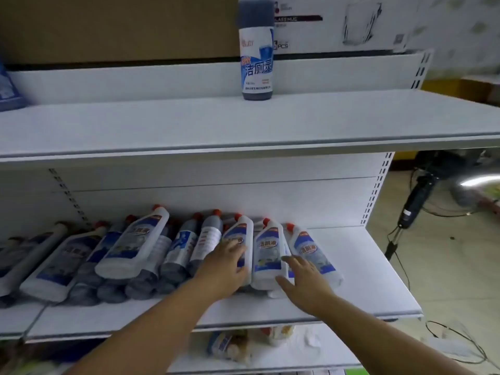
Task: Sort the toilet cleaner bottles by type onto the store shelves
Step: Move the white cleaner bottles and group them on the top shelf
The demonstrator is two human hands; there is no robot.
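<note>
One dark blue toilet cleaner bottle [256, 50] stands upright on the upper shelf [243, 125]. On the middle shelf [365, 266] lie several bottles in a heap: white flat ones with red caps [135, 244] and round dark ones [205, 239]. My left hand [224, 269] rests with spread fingers on a white bottle [238, 231]. My right hand [305, 280] reaches with straight fingers over the base of two white bottles [267, 247] at the heap's right end. Neither hand grips anything.
Cardboard boxes [338, 23] sit on top of the shelving. The middle shelf's right part is bare. A lower shelf [311, 353] holds a few packets. A standing fan [416, 201] and cables are on the floor to the right.
</note>
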